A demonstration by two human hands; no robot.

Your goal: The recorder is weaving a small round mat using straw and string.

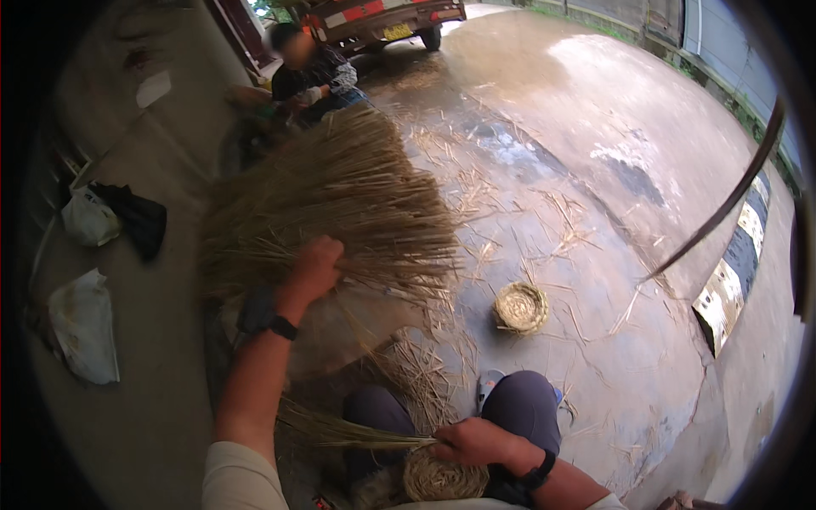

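Fanned dry straw bundle (340,195); coiled straw basket (442,478) (on lap).

We see a small woven straw basket (520,307) on the wet concrete ground (595,127), loose straw bits (476,191) scattered near it. A seated person (310,72) works farther off — behind them, a vehicle (382,17). At left lie white bags (83,327) and a black cloth (136,217).
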